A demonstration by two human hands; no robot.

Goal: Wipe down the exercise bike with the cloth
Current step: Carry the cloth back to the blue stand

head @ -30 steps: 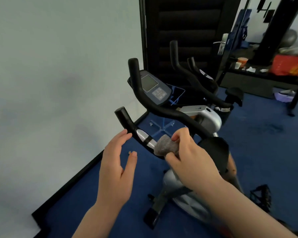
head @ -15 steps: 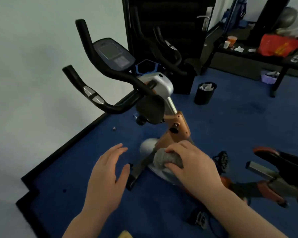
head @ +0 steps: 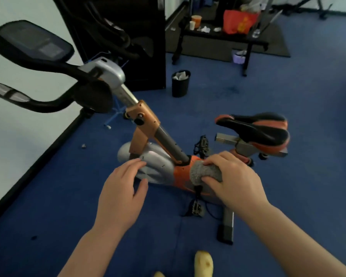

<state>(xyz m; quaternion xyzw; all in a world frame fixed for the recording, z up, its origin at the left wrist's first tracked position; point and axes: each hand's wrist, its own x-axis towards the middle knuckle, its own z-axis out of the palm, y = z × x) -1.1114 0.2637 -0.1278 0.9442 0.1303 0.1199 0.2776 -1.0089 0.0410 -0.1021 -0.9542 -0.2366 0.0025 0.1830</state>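
The exercise bike stands on blue carpet, a black bench and small bin well behind it. The right hand grips a balled grey cloth against the orange frame; the left hand hangs spread and empty beside the silver housing.

No text or number could be read; the console screen above the handlebars was too blurred.
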